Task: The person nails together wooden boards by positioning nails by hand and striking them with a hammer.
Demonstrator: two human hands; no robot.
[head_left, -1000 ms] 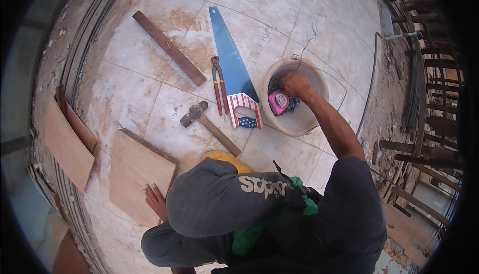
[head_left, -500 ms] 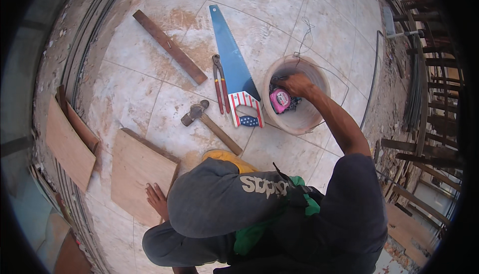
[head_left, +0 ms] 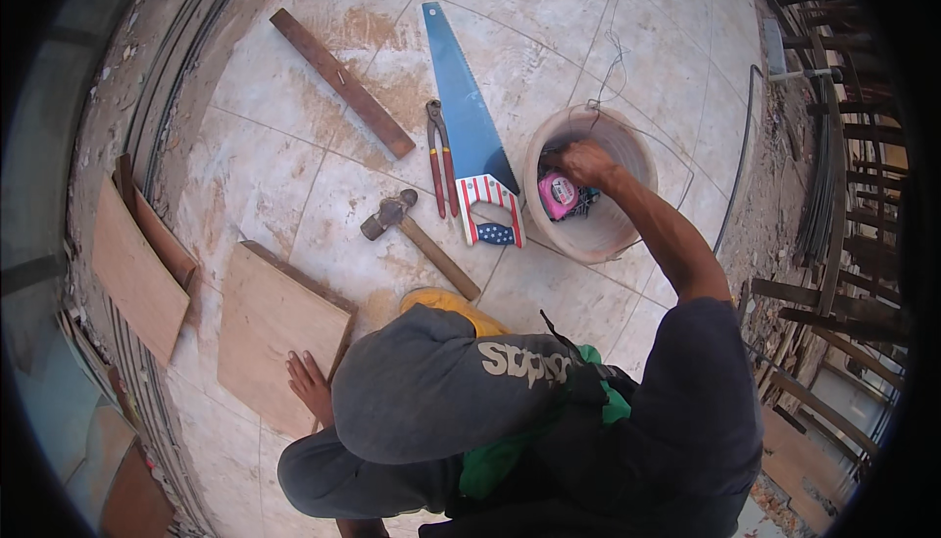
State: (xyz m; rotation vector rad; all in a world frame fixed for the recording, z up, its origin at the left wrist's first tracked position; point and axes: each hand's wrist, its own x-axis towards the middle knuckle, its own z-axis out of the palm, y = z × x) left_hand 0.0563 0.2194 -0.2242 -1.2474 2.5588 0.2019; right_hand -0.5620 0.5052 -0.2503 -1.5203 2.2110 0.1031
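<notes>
My right hand [head_left: 586,163] reaches down into a pale round bucket [head_left: 635,136], its fingers hidden among dark, thin pieces too small to make out. Beside that hand, inside the bucket, lies a pink tape measure [head_left: 558,195]. Low on the left, my left hand [head_left: 311,386] rests flat with its fingers stretched out on a plywood panel [head_left: 270,337]. Left of the bucket is a handsaw [head_left: 464,97] with a blue blade and a striped, starred handle. Red-handled pincers [head_left: 440,156] lie along the saw, and a wooden-handled hammer [head_left: 423,244] is nearer to me.
A narrow brown wood strip [head_left: 343,82] lies on the tiled floor at the far left. Other plywood pieces [head_left: 139,269] lean at the left edge, by long thin rods. A wire [head_left: 616,53] sticks up beyond the bucket. Stacked timber [head_left: 863,195] lines the right side.
The view has shifted slightly, so the tools sit a little farther right. My right hand is still in the bucket, and my left hand stays on the plywood panel.
</notes>
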